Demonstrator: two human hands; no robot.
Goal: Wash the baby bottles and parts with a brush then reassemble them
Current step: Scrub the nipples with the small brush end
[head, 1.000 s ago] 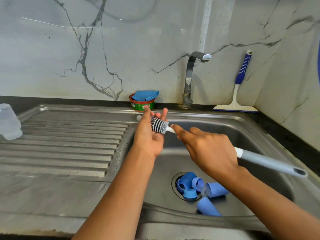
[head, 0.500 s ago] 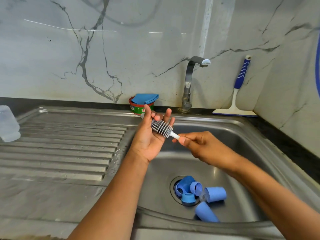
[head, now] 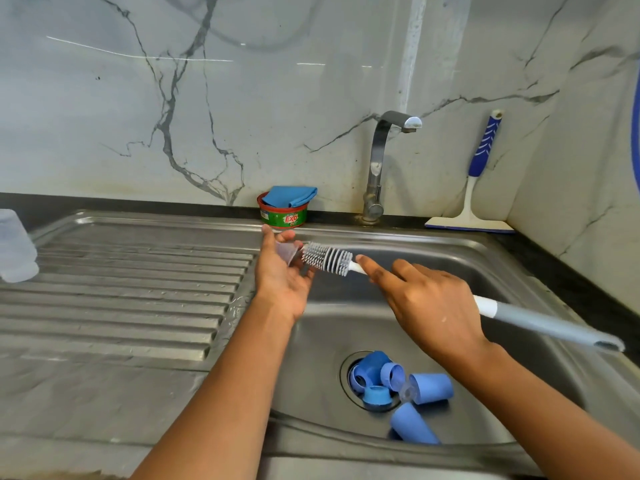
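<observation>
Teat (head: 288, 253) is held in your left hand (head: 281, 280) over the sink (head: 450, 239), just left of the brush (head: 327, 257), whose long axis runs rightward into your gripping right hand (head: 427, 306).

The single wide-angle camera on my head faces forward and down, close over the sink (head: 346, 317), my left hand (head: 282, 278) and right hand (head: 429, 306) mid-frame.

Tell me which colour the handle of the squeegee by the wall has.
The squeegee handle is blue with white stripes, seen in the head view.
</observation>
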